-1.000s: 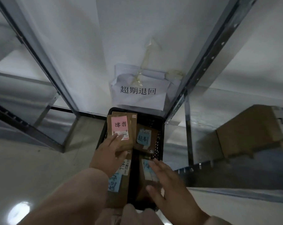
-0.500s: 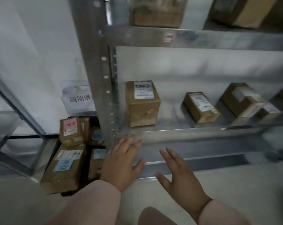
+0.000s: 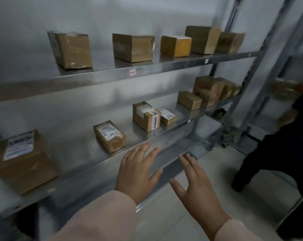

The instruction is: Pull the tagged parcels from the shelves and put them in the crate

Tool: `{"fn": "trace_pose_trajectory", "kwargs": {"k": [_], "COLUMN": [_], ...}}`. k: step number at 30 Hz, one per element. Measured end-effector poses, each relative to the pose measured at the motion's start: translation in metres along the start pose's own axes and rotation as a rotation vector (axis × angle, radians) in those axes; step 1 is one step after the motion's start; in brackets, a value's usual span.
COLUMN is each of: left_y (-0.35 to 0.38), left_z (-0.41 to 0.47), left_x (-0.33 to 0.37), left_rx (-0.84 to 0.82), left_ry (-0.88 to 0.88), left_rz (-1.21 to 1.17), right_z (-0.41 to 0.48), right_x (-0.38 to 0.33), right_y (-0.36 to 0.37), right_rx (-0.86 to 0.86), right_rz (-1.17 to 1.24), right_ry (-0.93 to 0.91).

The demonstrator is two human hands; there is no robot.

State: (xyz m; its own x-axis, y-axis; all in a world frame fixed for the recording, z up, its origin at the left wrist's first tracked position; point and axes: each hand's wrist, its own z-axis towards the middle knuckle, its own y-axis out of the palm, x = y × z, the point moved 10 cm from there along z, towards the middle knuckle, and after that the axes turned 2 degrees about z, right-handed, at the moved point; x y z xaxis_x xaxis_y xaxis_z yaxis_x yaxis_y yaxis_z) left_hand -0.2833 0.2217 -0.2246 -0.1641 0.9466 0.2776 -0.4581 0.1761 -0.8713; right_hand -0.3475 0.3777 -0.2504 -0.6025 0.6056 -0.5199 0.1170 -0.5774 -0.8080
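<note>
Brown cardboard parcels stand on two metal shelves. The lower shelf (image 3: 88, 153) carries a large box with a white label (image 3: 23, 160) at the left, a small flat labelled box (image 3: 109, 136) in the middle, a taped box (image 3: 146, 116) and more boxes to the right. Several plain boxes sit on the upper shelf (image 3: 112, 76). No coloured tag shows on any parcel. My left hand (image 3: 136, 173) hovers with straight fingers just in front of the lower shelf's edge, holding nothing. My right hand (image 3: 197, 186) is spread beside it, empty. The crate is out of view.
A metal upright (image 3: 248, 79) ends this shelf unit at the right, with a second rack (image 3: 286, 87) beyond it. A person in dark clothes (image 3: 283, 153) stands at the right on the pale floor (image 3: 190, 221).
The view has swung right and up, from the crate of tagged parcels to the shelves. Both hands left the crate and now hover empty before the lower shelf.
</note>
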Motion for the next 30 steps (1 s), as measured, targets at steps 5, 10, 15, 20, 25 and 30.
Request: {"fn": "trace_pose_trajectory", "kwargs": {"k": [5,10,15,20,25,30], "left_y": [0.054,0.108,0.147,0.182,0.231,0.268], "left_z": [0.065,0.148,0.242,0.325,0.373,0.408], "left_x": [0.034,0.046,0.044,0.038,0.034,0.015], "left_rx": [-0.044,-0.078,-0.095,-0.120,-0.222,-0.235], "left_ry": [0.054,0.085,0.105,0.095,0.057,-0.018], "left_rz": [-0.100,-0.158,-0.167,-0.196,-0.209,-0.191], "right_z": [0.032,0.096,0.182,0.255,0.304,0.372], "right_x": [0.061,0.120,0.167,0.212,0.263,0.311], "right_y": [-0.023,-0.036,-0.034,-0.035,-0.026,-0.011], "right_rx": [0.037,0.060,0.008,0.001,-0.018,-0.072], "right_rz": [-0.014,-0.060,-0.093,-0.027,-0.022,0.009], "right_ry": [0.057,0.117,0.162,0.228,0.277,0.269]}}
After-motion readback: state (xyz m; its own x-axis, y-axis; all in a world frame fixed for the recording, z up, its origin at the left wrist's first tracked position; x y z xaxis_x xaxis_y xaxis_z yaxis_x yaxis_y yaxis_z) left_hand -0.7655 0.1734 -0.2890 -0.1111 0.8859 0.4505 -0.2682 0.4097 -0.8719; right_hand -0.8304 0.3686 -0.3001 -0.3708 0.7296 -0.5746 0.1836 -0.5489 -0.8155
